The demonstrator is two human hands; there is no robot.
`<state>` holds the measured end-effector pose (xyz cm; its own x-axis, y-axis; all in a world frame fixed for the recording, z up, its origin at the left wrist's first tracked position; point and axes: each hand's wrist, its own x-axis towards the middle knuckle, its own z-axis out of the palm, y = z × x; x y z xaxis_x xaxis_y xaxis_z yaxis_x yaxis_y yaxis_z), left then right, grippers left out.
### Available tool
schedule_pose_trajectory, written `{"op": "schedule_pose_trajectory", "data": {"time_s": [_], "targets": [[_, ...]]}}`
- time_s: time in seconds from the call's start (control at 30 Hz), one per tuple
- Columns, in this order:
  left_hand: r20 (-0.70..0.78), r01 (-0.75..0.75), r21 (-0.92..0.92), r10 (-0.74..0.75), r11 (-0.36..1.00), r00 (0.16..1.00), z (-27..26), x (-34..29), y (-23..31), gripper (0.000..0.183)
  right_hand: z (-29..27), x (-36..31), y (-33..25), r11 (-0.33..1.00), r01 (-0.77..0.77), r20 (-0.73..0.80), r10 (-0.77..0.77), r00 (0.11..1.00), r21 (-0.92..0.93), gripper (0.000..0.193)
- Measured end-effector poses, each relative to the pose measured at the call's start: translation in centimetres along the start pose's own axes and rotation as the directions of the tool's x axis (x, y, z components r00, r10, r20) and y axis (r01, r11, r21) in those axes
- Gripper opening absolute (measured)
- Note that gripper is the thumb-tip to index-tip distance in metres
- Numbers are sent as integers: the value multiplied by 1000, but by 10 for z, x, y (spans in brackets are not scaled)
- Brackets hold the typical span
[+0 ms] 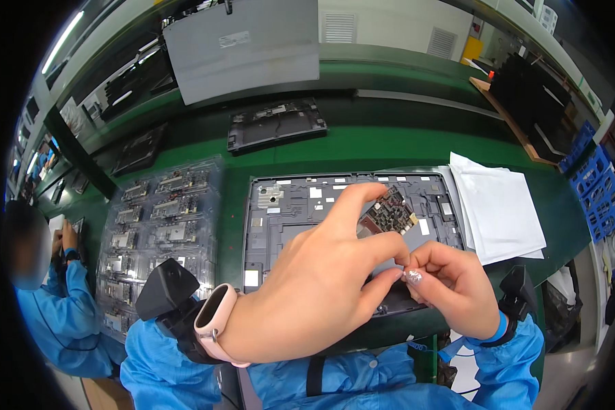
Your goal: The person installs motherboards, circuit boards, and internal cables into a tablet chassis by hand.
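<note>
left hand [318, 273] narrow, holding small dark component-covered circuit board [393, 213], tilted over wide dark-grey plastic casing [270, 229]; long axis unclear. bare right hand [458, 287] pinched narrow beside left thumb, cannot tell on what; board lies beyond and leftward, left hand nearer.

A tube light [63, 42] glows at upper left, while fisheye distortion bows lines toward dark edges.
</note>
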<state>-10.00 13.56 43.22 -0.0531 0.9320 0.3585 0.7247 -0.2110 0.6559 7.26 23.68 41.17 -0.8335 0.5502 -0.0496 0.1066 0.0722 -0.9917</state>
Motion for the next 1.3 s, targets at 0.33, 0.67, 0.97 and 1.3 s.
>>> {"op": "schedule_pose_trajectory", "data": {"time_s": [0.33,0.67,0.97,1.3], "targets": [[17,3,49,-4,999,1000,5,13,7,12,-5,2,5,992,-4,-38,9,999,122,8],[41,76,-339,-66,938,997,19,27,-4,9,-6,8,11,410,390,-165,-834,527,-824,22],[-113,-33,-518,-30,855,993,26,28,-4,57,-14,7,9,887,445,-398,-455,797,-123,5],[-128,-26,-619,-68,785,989,28,25,-6,54,-8,12,12,880,465,-427,-461,778,-102,6]]}}
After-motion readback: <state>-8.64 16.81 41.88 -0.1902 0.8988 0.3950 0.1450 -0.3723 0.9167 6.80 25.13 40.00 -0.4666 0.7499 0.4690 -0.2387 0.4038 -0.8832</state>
